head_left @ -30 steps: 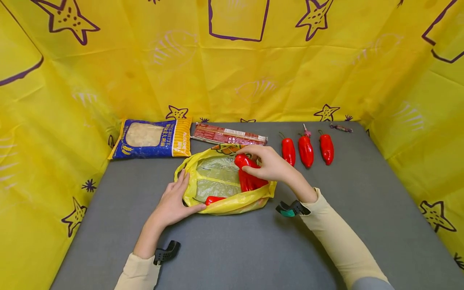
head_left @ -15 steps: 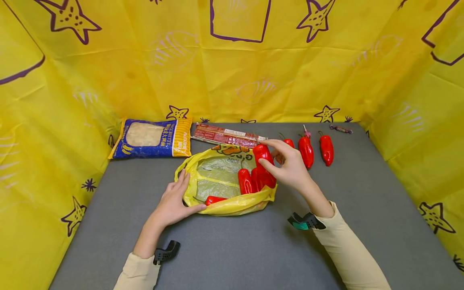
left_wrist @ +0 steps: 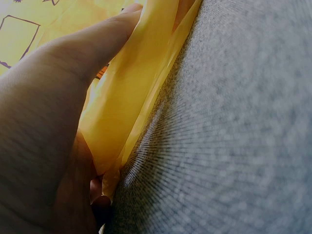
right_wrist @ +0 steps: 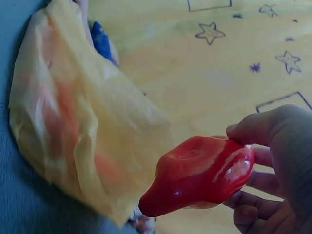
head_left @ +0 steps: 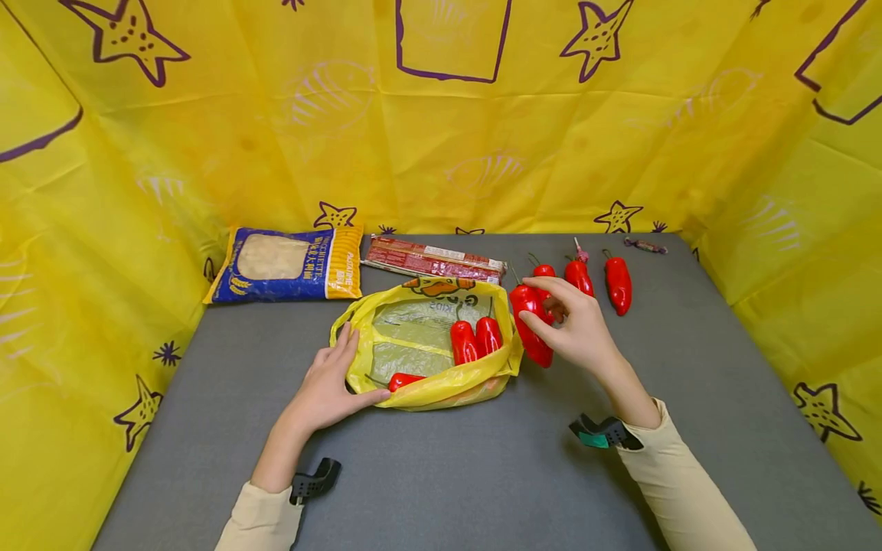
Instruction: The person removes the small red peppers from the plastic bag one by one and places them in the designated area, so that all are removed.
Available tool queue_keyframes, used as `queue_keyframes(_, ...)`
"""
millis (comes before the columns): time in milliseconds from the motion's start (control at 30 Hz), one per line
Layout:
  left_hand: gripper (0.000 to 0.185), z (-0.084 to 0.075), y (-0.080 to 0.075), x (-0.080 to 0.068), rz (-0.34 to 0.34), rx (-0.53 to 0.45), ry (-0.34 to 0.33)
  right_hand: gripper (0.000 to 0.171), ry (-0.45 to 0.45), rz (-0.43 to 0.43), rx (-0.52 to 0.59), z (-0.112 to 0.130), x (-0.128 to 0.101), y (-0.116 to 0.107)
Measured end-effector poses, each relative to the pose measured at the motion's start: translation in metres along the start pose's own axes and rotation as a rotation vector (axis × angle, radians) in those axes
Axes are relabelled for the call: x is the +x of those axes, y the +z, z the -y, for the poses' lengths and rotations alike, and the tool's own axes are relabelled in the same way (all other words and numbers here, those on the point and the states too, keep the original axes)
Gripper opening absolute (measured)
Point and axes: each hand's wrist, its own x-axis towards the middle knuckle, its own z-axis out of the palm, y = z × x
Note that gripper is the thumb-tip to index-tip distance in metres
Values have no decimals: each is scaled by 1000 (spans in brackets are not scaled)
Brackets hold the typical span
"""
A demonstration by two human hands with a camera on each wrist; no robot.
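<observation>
- Yellow cloth with purple stars hangs all around, and a grey table (head_left: 441, 474) sits under your hands.
- Your yellow bag (head_left: 420, 386) lies open in the middle of the table. Everything else is told from this bag.
- Your left hand (head_left: 329, 386) rests on the bag's left edge. The fingers lie fairly straight on top, and the thumb tucks along the near rim, so the plastic sits between them.
- Your right hand (head_left: 575, 329) is just to the right of the bag. Its fingers curl around one red pepper (head_left: 530, 325), and the hand holds it up off the table.
- That pepper is outside the bag, close to its right rim. Its long way runs from the far side toward you, with the stem end far and the tip near.
- Two peppers in the bag (head_left: 475, 340) stand side by side at its right, and a third one (head_left: 406, 379) lies by the near rim.
- Three more peppers (head_left: 618, 282) lie in a row to the far right of the bag, just past your right hand.
- A blue packet (head_left: 285, 264) and a red packet (head_left: 434, 260) lie behind the bag.
</observation>
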Motion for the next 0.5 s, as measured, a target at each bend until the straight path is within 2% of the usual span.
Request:
queue_keyframes(267,126,0,0,-1,-6,2,2,46,30,-25,-57,-26,-12,-19)
queue_keyframes(500,126,-1,0,-2,-3,4,0,47,93,-68,-114,-49,-21,-42)
